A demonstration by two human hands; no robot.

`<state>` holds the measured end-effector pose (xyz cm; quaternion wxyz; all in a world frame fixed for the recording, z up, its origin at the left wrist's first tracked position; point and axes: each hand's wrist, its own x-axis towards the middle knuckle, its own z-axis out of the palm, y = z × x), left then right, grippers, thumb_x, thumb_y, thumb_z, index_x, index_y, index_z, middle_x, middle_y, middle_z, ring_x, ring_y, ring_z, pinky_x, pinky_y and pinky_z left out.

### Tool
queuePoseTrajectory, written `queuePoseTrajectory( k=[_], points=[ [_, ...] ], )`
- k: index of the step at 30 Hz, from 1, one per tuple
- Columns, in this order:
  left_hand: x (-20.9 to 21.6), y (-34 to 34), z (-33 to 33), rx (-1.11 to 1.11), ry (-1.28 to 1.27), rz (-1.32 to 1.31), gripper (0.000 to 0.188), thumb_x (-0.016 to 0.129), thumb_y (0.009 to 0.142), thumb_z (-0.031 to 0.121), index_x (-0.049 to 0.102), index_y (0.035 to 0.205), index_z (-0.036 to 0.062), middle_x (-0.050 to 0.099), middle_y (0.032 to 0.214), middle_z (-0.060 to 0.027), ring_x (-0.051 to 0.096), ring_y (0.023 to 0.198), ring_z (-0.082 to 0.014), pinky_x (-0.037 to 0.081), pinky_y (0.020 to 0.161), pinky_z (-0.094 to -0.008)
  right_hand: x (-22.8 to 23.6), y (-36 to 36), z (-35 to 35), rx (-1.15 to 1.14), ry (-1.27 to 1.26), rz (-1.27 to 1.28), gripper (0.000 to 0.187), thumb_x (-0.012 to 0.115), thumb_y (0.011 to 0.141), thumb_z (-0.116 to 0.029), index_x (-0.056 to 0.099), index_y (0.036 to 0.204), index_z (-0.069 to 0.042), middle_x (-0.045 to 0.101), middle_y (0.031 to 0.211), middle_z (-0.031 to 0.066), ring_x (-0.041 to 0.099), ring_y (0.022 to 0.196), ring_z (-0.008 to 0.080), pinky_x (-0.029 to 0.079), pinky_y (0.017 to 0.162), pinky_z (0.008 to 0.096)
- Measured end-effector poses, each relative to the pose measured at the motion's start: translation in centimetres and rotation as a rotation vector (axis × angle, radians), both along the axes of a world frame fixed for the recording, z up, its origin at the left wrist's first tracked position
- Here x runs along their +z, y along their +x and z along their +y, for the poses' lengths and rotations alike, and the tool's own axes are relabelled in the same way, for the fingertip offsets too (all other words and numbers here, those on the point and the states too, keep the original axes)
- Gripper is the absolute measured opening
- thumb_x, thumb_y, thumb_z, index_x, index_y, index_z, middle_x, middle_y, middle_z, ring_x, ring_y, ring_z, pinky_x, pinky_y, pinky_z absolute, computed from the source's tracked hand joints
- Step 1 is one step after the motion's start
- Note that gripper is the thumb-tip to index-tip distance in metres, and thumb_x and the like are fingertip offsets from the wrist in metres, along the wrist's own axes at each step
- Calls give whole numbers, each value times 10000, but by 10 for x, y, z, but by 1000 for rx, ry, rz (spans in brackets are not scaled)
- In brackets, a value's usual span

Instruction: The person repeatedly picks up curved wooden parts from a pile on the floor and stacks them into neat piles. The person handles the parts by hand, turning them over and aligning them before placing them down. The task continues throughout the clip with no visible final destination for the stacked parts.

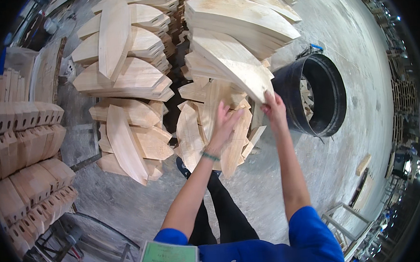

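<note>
My right hand (275, 110) pinches the near end of a long, curved piece of pale wood (235, 61). The piece slants across the top of a tall stack of similar curved boards (242, 18). My left hand (223, 128), a green band at its wrist, has its fingers spread and looks slightly blurred. It is over a lower pile of pointed wooden pieces (189, 132) right in front of my feet; whether it touches them I cannot tell. Beneath my hands, the pieces in that pile lie at differing angles.
A black drum (291, 98) with wood scraps inside stands to the right of the stacks. More stacks of curved boards (122, 78) rise at the left, one board laid crosswise on top. Slotted wooden blocks (28, 188) fill the far left. A metal frame (338, 226) is at lower right.
</note>
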<state>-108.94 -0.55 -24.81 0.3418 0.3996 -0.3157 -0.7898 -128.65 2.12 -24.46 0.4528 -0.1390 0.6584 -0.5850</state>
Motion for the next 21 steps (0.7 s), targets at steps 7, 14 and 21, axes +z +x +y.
queuePoseTrajectory(
  k=[7, 14, 21],
  points=[
    [4, -15, -21, 60, 143, 169, 847, 722, 798, 302, 236, 1417, -9, 464, 1298, -163, 476, 1212, -225, 407, 1016, -343, 20, 29, 46, 197, 255, 161, 740, 681, 878, -401, 376, 1415, 6, 515, 1323, 137, 516, 1173, 214, 404, 992, 338],
    [7, 32, 54, -142, 143, 213, 877, 706, 784, 317, 229, 1460, 26, 422, 1372, -123, 428, 1277, -194, 394, 1042, -338, 47, 45, 1, 653, 96, -5, 924, 752, 758, -274, 244, 1490, -32, 361, 1444, 196, 369, 1333, 270, 291, 1104, 379],
    [-2, 76, 75, -134, 79, 151, 964, 727, 825, 294, 101, 1509, 30, 323, 1457, -177, 353, 1346, -238, 340, 1091, -355, 76, 97, 32, 715, 99, 895, 949, 816, 629, -303, 379, 1453, -131, 439, 1317, 217, 425, 1236, 344, 352, 1026, 436]
  ],
)
